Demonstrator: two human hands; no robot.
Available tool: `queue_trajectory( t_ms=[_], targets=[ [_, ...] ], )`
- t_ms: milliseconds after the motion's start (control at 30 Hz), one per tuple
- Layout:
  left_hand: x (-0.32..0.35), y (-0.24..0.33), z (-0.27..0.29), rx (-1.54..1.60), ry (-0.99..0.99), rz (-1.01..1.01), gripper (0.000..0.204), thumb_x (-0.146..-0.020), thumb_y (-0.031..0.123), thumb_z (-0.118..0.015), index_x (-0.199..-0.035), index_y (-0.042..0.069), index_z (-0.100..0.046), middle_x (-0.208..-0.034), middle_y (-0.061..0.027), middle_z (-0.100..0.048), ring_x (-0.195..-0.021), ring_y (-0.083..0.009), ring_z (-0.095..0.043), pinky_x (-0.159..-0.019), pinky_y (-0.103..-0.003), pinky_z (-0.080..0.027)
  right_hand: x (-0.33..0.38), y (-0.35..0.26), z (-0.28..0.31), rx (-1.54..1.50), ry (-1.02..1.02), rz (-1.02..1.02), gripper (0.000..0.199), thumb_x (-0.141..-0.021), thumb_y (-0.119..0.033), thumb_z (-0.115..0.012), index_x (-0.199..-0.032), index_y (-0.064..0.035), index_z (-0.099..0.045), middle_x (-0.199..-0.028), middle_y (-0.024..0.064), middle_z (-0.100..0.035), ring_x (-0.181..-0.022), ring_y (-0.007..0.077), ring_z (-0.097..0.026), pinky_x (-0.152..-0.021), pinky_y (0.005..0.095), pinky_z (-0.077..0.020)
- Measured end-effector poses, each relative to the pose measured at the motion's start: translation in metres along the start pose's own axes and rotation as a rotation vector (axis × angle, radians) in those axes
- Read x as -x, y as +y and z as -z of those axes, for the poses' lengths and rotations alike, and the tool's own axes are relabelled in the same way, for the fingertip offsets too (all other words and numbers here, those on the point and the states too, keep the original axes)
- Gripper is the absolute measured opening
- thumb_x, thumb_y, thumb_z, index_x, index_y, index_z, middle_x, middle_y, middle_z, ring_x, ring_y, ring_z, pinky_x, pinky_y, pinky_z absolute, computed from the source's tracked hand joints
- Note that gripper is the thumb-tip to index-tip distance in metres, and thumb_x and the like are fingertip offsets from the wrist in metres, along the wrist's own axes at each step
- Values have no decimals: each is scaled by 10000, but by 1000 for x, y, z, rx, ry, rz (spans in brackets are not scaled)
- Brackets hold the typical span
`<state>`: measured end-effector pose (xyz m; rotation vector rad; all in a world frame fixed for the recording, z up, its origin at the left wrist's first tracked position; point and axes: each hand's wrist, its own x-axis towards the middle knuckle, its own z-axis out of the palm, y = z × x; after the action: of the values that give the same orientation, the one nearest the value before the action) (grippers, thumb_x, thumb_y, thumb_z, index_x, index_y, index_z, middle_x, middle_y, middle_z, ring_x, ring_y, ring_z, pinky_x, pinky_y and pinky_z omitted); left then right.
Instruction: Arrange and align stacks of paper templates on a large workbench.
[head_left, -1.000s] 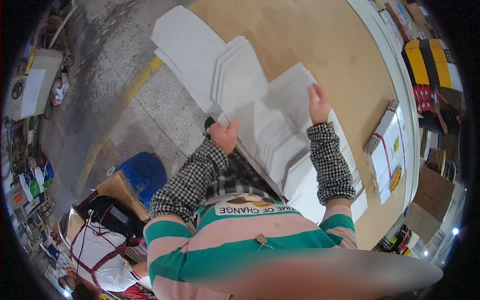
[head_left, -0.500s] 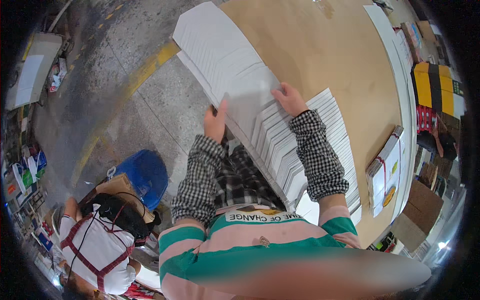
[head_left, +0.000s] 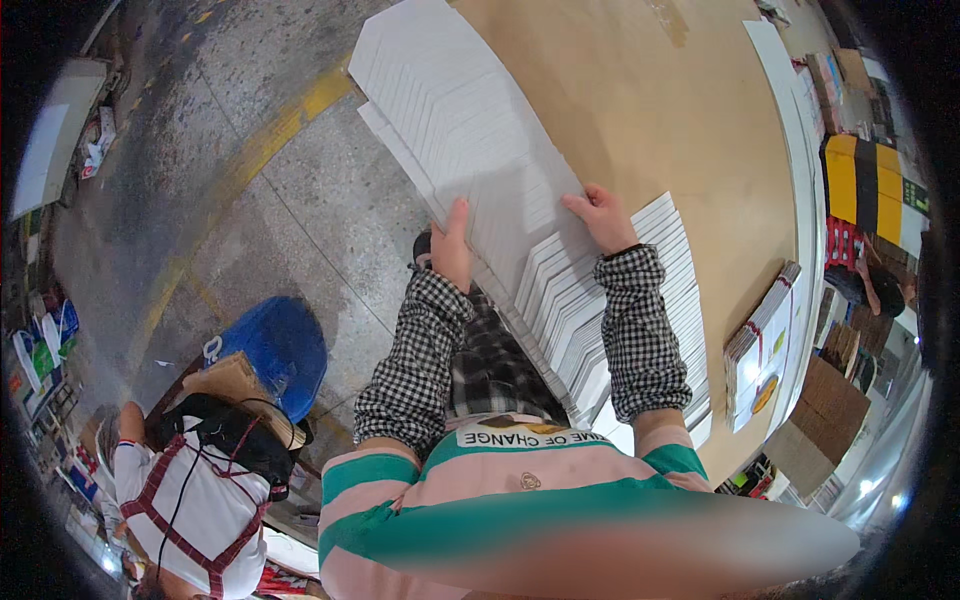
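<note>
Evidently loose layers nearest body: lower white sheets (head_left: 553, 300), fanned in steps on desk (head_left: 650, 130), under right checked sleeve (head_left: 645, 340); sleeve dragging across could skew them. Hands apart from each other: left hand (head_left: 453, 250) clamped on left edge of upper white sheets (head_left: 455, 110), thumb above, fingers mostly hidden; right hand (head_left: 602, 218) pinching opposite edge. Uneven squeeze could buckle fan. Upper sheets lie along desk's left side, beside floor (head_left: 330, 225); leftward push might spill some. Strapped bundle (head_left: 768, 345), well right, seems safe.
</note>
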<state>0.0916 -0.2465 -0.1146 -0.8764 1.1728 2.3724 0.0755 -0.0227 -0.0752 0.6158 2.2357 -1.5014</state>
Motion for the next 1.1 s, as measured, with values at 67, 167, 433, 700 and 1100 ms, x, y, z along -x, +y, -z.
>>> queue_trajectory(
  t_ms=[67, 167, 433, 700, 1100],
  targets=[
    [-7, -11, 11, -35, 34, -12, 598, -838, 343, -538, -1223, -78, -361, -1192, -150, -472, -1059, -215, -477, -911, -286, -369, -3, 5, -2, -107, -16, 6, 248, -757, -207, -618, -787, 35, -568, -643, 0, -510, -605, 70, -432, -530, 250, -361],
    [-1, -4, 7, -23, 30, -26, 574, -841, 338, -537, -1210, -73, -378, -1172, -144, -490, -1043, -211, -489, -905, -284, -372, 3, -7, -7, 11, 8, 32, 254, -754, -218, -625, -766, 27, -560, -637, -7, -491, -597, 74, -418, -523, 252, -352],
    [4, -3, 11, -328, 116, -158, 541, -836, 351, -549, -1171, -59, -437, -1157, -145, -519, -1039, -209, -499, -900, -293, -367, 8, -23, -3, 157, -3, -35, 321, -757, -280, -637, -689, 15, -530, -591, -20, -447, -573, 78, -397, -507, 263, -342],
    [7, -11, 2, -457, 220, -194, 557, -832, 391, -535, -1173, -43, -457, -1141, -151, -538, -1044, -239, -506, -901, -302, -366, 15, -2, -4, 91, 59, 36, 335, -760, -274, -637, -662, 12, -492, -564, -12, -402, -565, 74, -367, -493, 258, -319],
    [-5, -16, 13, -415, 123, -362, 518, -796, 307, -610, -1137, -57, -470, -1082, -151, -564, -1000, -224, -531, -875, -309, -394, 24, -22, -12, 343, 119, 92, 331, -782, -274, -607, -719, 38, -518, -585, 36, -457, -570, 95, -401, -508, 276, -345]
  ],
)
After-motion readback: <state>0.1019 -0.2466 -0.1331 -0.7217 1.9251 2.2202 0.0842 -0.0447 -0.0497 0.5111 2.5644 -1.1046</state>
